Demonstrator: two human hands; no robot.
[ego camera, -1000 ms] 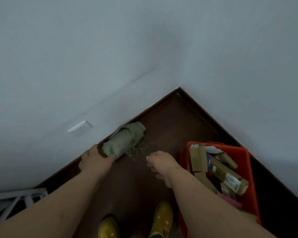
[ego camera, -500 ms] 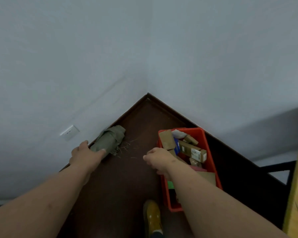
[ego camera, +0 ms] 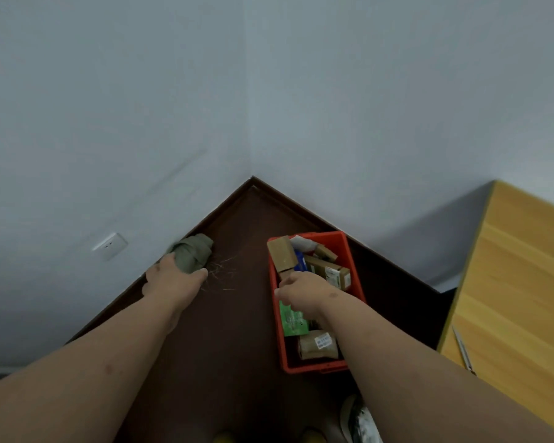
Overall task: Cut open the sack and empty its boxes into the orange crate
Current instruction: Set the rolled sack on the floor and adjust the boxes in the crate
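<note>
My left hand [ego camera: 172,282] is down by the wall, fingers and thumb curled round the near end of the sack [ego camera: 192,255], which it grips. My right hand [ego camera: 301,290] hangs over the near-middle of the crate [ego camera: 354,260], fingers curled under; I cannot tell from here whether it has anything in them.

Around them I see two pale blue-grey walls [ego camera: 333,91] meeting in a corner, with a dark brown floor [ego camera: 231,330] and a matching skirting along the foot of each wall. A yellow wooden tabletop [ego camera: 518,282] fills the right side, and something thin and metallic lies near its near edge, too small for me to name.

The orange crate sits on the floor close to the right wall, between the corner and the table. It holds a jumble of boxes [ego camera: 328,273]: several brown cardboard ones with white labels, a green packet [ego camera: 291,319] lower down, a bit of blue and white near the top. My right forearm covers part of its near side.

The sack is a bunched olive-green roll, lying against the left skirting, well apart from the crate. Loose straw-like fibres [ego camera: 224,273] are scattered on the floor just beside it. A white socket [ego camera: 110,245] sits on the left wall above the hand.
</note>
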